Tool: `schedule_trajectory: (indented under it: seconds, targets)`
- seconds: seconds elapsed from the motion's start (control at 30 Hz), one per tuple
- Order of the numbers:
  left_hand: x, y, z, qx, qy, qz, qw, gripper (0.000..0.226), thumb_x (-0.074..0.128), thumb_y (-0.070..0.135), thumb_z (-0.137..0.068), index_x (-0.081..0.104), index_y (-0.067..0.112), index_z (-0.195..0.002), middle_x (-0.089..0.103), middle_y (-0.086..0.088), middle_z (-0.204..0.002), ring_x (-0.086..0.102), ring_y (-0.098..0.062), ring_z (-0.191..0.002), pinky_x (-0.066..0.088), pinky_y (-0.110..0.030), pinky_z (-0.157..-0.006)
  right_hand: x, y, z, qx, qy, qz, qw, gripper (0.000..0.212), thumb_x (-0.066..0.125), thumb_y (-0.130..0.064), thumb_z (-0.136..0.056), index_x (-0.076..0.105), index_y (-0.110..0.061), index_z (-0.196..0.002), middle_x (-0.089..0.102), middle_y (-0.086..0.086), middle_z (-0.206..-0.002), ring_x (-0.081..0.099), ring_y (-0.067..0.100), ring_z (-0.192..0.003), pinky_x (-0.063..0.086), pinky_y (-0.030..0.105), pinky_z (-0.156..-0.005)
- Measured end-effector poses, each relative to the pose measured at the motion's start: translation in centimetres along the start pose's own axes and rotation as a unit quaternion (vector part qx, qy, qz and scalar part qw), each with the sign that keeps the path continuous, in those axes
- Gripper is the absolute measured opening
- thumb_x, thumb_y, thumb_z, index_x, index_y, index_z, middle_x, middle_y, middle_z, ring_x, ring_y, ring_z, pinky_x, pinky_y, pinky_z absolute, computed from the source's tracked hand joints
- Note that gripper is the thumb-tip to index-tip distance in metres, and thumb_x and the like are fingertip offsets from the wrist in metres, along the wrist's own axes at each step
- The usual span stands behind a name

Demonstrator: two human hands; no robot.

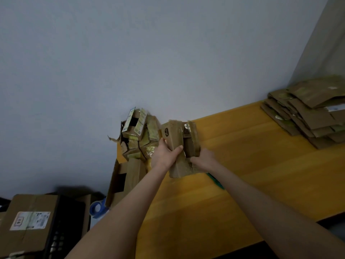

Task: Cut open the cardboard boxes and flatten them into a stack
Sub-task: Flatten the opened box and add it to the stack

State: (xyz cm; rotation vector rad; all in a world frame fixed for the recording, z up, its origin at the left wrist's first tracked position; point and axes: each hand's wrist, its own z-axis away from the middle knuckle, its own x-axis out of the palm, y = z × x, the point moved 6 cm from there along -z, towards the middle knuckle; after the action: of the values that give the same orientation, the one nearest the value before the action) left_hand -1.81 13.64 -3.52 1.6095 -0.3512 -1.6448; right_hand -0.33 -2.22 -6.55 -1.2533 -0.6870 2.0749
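Note:
Both hands hold one small brown cardboard box (174, 134) above the yellow wooden table (233, 165). My left hand (164, 155) grips its left side, thumb across the front face. My right hand (202, 158) grips its right side, where a flap stands open. A pile of small taped boxes (139, 135) sits at the table's far left corner against the wall. Flattened cardboard lies in a stack (309, 113) at the far right of the table. A green-handled tool (215, 181) lies on the table under my right forearm, mostly hidden.
A tall open cardboard box (121, 180) leans at the table's left edge. Lower left, off the table, a large labelled box (31, 221) sits by a black crate (65, 227) and a blue tape roll (97, 209). The pale wall is close behind.

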Motion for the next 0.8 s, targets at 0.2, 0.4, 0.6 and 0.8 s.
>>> schedule_trajectory:
  seconds: [0.2, 0.4, 0.6, 0.8]
  targets:
    - [0.1, -1.2, -0.9, -0.016, -0.061, 0.078, 0.995, 0.064, 0.069, 0.036, -0.085, 0.041, 0.022, -0.14, 0.064, -0.006, -0.119, 0.065, -0.025, -0.1, 0.058, -0.045, -0.08, -0.4, 1.2, 0.1, -0.003, -0.024, -0.053, 0.998, 0.013, 0.048, -0.01, -0.096, 0.057, -0.007, -0.105, 0.059, 0.009, -0.091, 0.062, 0.026, -0.084, 0.056, 0.035, -0.071]
    - [-0.1, -3.4, -1.4, -0.073, -0.14, 0.167, 0.973, 0.069, 0.07, 0.031, -0.087, 0.035, 0.02, -0.146, 0.066, -0.003, -0.099, 0.067, -0.019, -0.087, 0.057, -0.031, -0.059, -1.2, 1.8, 0.2, -0.011, -0.039, -0.092, 0.995, 0.017, 0.049, -0.014, -0.097, 0.059, -0.001, -0.095, 0.061, 0.012, -0.088, 0.055, 0.021, -0.075, 0.045, 0.03, -0.064]
    - [0.0, -3.1, -2.0, -0.039, -0.087, 0.065, 0.993, 0.078, 0.07, 0.038, -0.086, 0.029, 0.016, -0.149, 0.064, -0.006, -0.116, 0.066, -0.022, -0.095, 0.058, -0.034, -0.068, -1.7, 0.6, -0.4, -0.016, 0.029, -0.093, 0.995, 0.025, 0.042, -0.02, -0.1, 0.047, -0.014, -0.077, 0.046, 0.0, -0.077, 0.043, 0.011, -0.065, 0.035, 0.023, -0.053]
    - [1.1, -1.4, -1.2, -0.024, 0.024, -0.231, 0.972, 0.121, 0.066, 0.069, -0.072, 0.0, 0.006, -0.151, 0.037, -0.017, -0.143, 0.058, -0.035, -0.111, 0.052, -0.041, -0.075, 1.0, -1.6, 0.1, -0.053, 0.02, -0.045, 0.997, 0.015, 0.041, -0.009, -0.098, 0.056, -0.008, -0.102, 0.055, 0.005, -0.092, 0.053, 0.019, -0.079, 0.037, 0.019, -0.051]
